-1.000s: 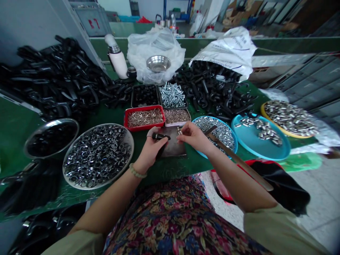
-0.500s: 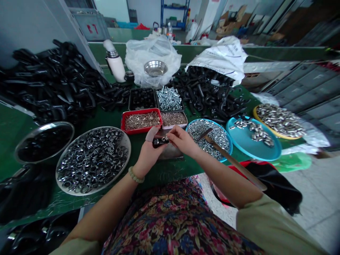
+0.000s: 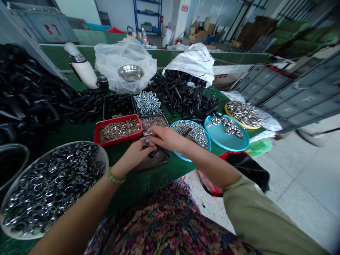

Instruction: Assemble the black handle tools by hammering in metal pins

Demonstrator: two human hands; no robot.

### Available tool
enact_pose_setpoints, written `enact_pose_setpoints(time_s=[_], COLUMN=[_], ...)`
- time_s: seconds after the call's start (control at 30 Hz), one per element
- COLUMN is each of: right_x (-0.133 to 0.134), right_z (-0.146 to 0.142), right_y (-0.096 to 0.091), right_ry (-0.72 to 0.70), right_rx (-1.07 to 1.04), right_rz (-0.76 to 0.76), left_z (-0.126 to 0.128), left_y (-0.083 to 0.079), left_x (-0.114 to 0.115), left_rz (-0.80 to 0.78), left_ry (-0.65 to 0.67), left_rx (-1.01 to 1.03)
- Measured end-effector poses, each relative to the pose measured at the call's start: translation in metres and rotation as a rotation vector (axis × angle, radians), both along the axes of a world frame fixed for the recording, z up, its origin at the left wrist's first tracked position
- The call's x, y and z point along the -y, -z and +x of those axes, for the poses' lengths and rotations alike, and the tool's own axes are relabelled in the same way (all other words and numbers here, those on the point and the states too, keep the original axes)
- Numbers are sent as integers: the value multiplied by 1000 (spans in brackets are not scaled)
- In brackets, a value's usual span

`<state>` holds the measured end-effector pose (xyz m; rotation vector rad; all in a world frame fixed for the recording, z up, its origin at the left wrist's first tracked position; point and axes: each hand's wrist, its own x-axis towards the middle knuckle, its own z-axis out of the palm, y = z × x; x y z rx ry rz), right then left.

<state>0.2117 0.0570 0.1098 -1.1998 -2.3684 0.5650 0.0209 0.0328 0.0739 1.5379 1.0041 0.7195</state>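
Metal bowl: cut off by the left edge, dark stuff inside.
Black heap: big messy pile, trailing off toward the flask.
Ring tray: pale rim, full of shiny dark rings.
Flask: white, leaning a bit, behind everything.
Red tray: loaded with thin metal pins, just past the left hand.
Left hand: fingers curled tight around a black part, bead bracelet on the wrist.
Screws: silvery bunch in a dark tray, beyond the hands.
Plate: flat dark sheet on the bench, right below the hands.
Black part: in the left hand, curved end poking out over the plate.
Right hand: fingers bent over the left fingertips; couldn't tell if they pinched anything.
Blue trays: two side by side, left one packed with small shiny bits, right one with scattered metal sleeves.
Yellow tray: heaped with similar sleeves, far right.
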Motion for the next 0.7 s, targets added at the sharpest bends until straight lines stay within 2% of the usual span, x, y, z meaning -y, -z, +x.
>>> enact_pose_setpoints(time_s=[0.07,0.13,0.2,0.27,0.37,0.47,0.57,0.7], right_x=[-26,-50,-66,-77,-91,-106,-115,-110], right_z=[40,91,140,174,194,195,194,190], right_y=[5,14,25,37,53,65,70,68], right_ry=[277,707,868,935,1000,1053,1056,1027], right_rx=[56,311,396,432,439,425,414,405], right_rz=[30,-5,-68,-155,-269,-332,-345,-223], left_z=[-3,-10,-20,-27,-29,-24,-21,-22], left_y=[-7,-13,-20,-28,-39,-46,-48,-45], left_x=[0,2,5,6,6,6,9,12], left_rz=[-54,-85,-60,-4,123,254,331,374], left_ry=[-130,-248,-272,-206,-100,-115,-170,-232], left_rx=[138,238,199,46,-189,-321,-329,-292])
